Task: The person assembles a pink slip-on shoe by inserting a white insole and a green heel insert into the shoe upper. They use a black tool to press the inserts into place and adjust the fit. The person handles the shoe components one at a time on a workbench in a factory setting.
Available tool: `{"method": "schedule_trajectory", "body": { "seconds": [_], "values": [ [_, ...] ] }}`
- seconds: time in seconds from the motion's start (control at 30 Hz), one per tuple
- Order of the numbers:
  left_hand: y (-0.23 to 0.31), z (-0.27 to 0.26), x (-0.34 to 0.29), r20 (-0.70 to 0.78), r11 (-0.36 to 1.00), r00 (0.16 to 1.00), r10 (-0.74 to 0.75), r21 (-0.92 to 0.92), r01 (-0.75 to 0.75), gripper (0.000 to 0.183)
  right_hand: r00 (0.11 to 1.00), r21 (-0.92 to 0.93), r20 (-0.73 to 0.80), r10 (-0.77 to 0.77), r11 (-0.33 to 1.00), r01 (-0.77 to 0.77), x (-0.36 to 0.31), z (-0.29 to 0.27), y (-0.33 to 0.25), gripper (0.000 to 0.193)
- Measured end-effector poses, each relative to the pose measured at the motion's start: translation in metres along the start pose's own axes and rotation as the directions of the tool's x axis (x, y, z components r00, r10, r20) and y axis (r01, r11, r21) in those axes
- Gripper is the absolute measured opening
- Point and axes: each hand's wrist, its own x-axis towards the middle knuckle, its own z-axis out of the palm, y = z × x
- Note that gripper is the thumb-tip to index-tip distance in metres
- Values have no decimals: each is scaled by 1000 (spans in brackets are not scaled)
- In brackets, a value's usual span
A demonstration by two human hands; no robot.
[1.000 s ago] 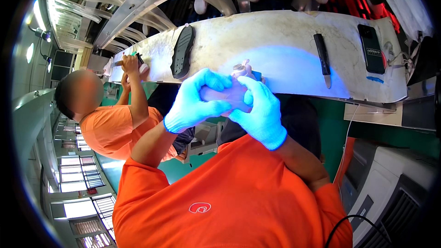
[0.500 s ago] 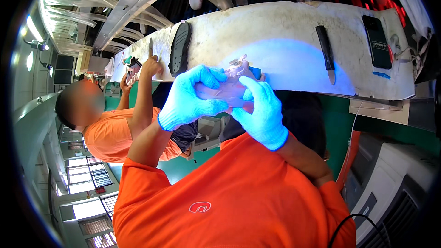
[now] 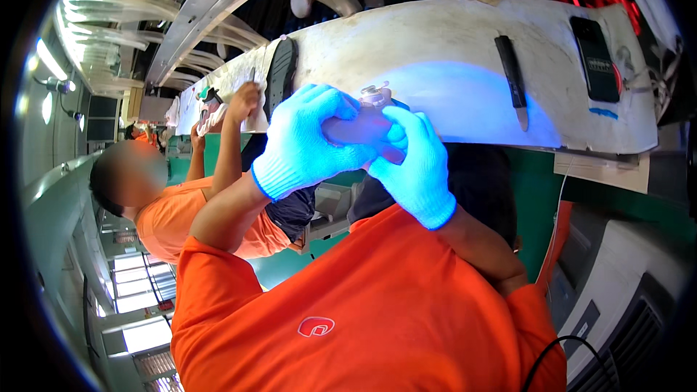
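Note:
Both my hands wear white knitted gloves with blue cuffs, lit bright blue. Between them, above the near edge of the table, is a pale pinkish-purple piece (image 3: pixel 353 130), smooth and slightly see-through; its kind is unclear. My left hand (image 3: pixel 301 138) is wrapped round its left side, thumb below and fingers above. At its right end my right hand (image 3: pixel 414 167) pinches it between thumb and bent fingers. A small round shiny fitting (image 3: pixel 375 94) shows just beyond the piece; whether they are joined is hard to see. My fingers hide much of the piece.
On the worn white tabletop (image 3: pixel 450 51) lie a black-handled knife (image 3: pixel 512 76), a dark phone (image 3: pixel 595 62) and a black shoe sole (image 3: pixel 280 76). A co-worker (image 3: pixel 203 203) in orange sits at my left, hands over the table. A grey-white machine (image 3: pixel 617 305) stands at the lower right.
My fingers have shifted on the pinkish piece, and its right end is more covered by my right hand. The co-worker's raised hand has moved slightly.

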Motion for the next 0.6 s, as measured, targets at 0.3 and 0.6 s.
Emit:
{"method": "schedule_trajectory", "body": {
  "seconds": [0.3, 0.6],
  "values": [
    [6, -1, 22, 40, 999, 998, 41, 23, -42, 43, 960, 198, -45, 275, 945, -261, -33, -2, 22, 57],
    [-1, -4, 34, 115, 993, 986, 118, 4, -119, 50, 946, 271, -71, 315, 919, -285, -34, 1, 10, 53]
  ]
}}
